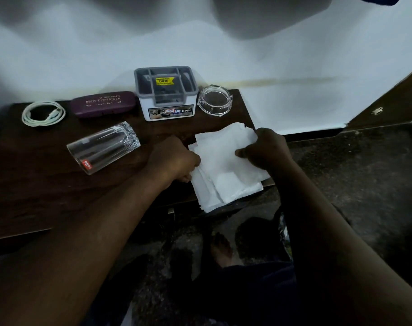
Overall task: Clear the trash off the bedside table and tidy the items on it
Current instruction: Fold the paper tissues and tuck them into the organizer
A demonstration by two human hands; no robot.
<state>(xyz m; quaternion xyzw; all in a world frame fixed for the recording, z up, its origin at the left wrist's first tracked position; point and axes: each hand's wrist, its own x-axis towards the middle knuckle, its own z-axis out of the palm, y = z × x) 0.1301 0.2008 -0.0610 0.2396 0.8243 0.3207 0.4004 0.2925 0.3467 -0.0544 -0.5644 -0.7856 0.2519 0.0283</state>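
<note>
Two hands, left hand (174,161) and right hand (266,149), pinch one stack of white tissues (223,168) beside one toppled glass (103,147).

Bare arms, bare foot, dark clothes

Both forearms uncovered, no sleeves, watch or rings seen on left hand (174,161) or right hand (263,149). One bare foot (220,249) w/ toes showing, no shoe. Dark garment (259,290) at lower body, too dim for detail.
</note>
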